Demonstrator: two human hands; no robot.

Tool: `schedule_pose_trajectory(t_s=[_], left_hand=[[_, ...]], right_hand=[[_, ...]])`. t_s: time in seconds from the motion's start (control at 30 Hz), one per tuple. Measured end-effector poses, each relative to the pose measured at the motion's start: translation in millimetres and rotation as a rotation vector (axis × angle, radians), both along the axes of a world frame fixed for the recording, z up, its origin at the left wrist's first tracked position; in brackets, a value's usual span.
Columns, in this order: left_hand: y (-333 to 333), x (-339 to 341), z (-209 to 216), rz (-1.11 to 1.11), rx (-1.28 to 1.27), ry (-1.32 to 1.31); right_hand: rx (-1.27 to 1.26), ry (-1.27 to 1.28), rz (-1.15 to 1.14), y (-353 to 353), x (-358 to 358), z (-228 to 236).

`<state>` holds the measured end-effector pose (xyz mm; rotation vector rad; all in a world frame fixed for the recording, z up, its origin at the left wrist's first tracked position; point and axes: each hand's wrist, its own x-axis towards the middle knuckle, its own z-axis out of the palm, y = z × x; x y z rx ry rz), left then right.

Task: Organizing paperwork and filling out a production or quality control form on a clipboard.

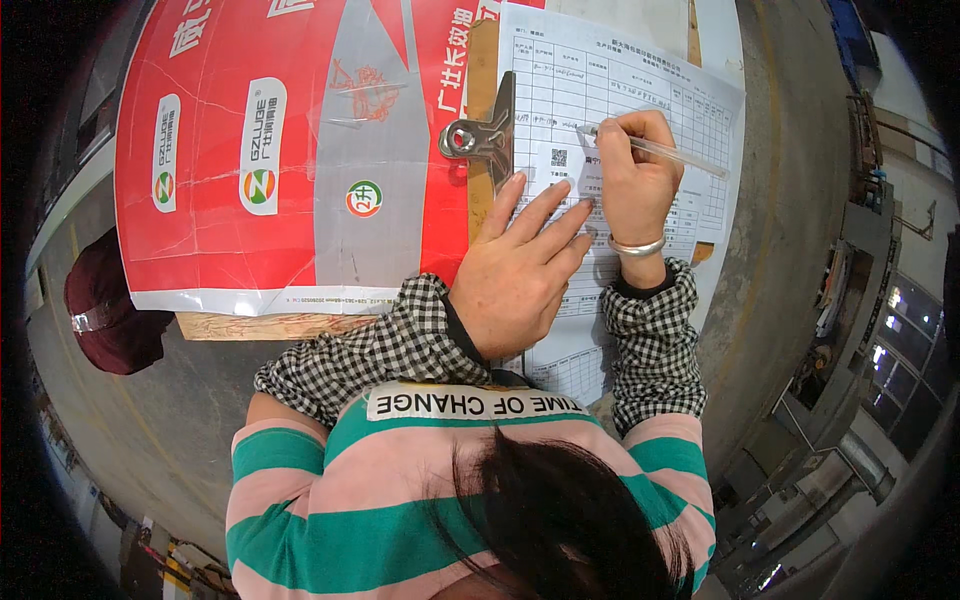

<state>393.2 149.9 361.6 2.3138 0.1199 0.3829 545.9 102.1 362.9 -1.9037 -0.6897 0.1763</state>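
Observation:
My right hand (641, 180) is closed around a clear-barrelled pen (680, 156), its tip on a printed table form (640, 95) with some handwritten entries. A silver bangle (637, 246) circles that wrist. My left hand (525, 262) lies flat with fingers stretched over a smaller white slip (562, 165) bearing a square code, which rests on the form. Just beyond the left fingertips, a metal clip (480, 138) grips the form at the side of a brown clipboard (484, 60). The lower part of the form is partly hidden by my hands and checked sleeves.
A large red and grey printed sheet (285, 235) covers the left of the work surface, above a wooden edge (260, 326). A dark red bundle (110, 305) sits at the far left. Machinery (850, 270) stands across the concrete floor (760, 210) at right.

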Motion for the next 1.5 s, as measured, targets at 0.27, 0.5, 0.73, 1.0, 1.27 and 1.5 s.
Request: schedule_pose_trajectory(t_s=[0.27, 0.5, 0.73, 1.0, 1.27, 1.5], left_hand=[[-1, 0, -1, 0.005, 0.004, -0.009], [-1, 0, 0, 0.022, -0.019, -0.008], [1, 1, 2, 0.029, -0.019, -0.004], [0, 1, 2, 0.013, 0.000, 0.012], [0, 1, 0, 0.009, 0.007, 0.005], [1, -2, -1, 0.001, 0.015, -0.005]], right_hand=[[-0.003, -0.009, -0.022, 1, 0, 0], [0.033, -0.002, -0.041, 0, 2, -2], [0.040, 0.061, -0.056, 0, 4, -1], [0.034, 0.114, -0.073, 0, 4, 0], [0.040, 0.157, -0.067, -1, 5, 0], [-0.010, 0.230, 0.046, -2, 11, 6]])
